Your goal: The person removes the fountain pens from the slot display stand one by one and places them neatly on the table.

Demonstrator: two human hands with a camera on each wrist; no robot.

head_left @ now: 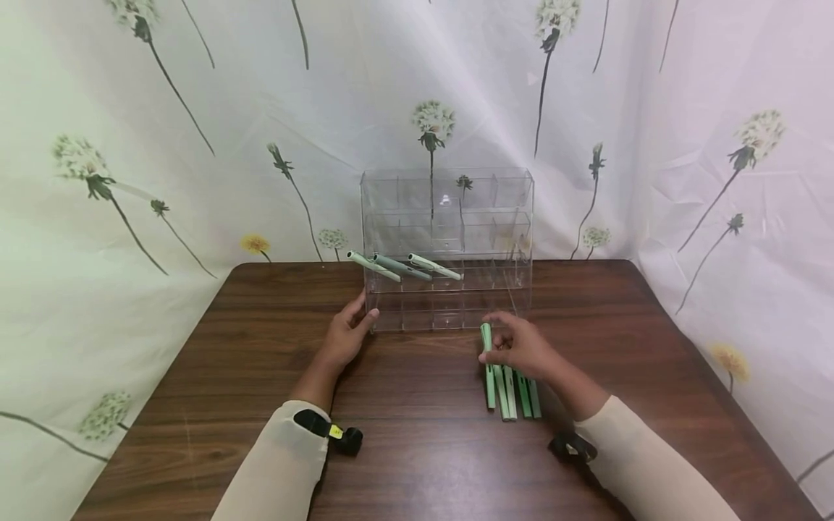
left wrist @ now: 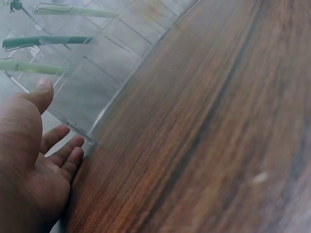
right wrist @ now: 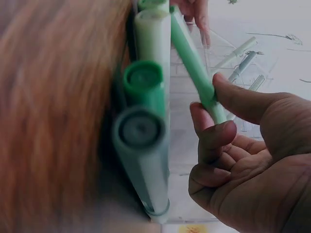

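A clear acrylic tiered organizer (head_left: pixel 449 300) stands at the table's back edge. Three pens lie slanted in one of its middle tiers: a pale green pen (head_left: pixel 373 266), a dark grey-green pen (head_left: pixel 402 268) and another pale one (head_left: pixel 434 267). At the organizer's lower left corner is my left hand (head_left: pixel 345 336), its thumb in front and its relaxed fingers right at the side edge (left wrist: pixel 73 127). My right hand (head_left: pixel 524 349) pinches a light green pen (right wrist: pixel 192 60) between thumb and fingertips. Beneath and beside that hand, several green pens (head_left: pixel 510 394) lie in a row on the table.
The brown wood-grain table (head_left: pixel 260 405) ends at a white curtain (head_left: pixel 326 108) printed with dandelions, which closes off the back and both sides. Each wrist wears a small black camera, one on the left (head_left: pixel 350 440) and one on the right (head_left: pixel 573 447).
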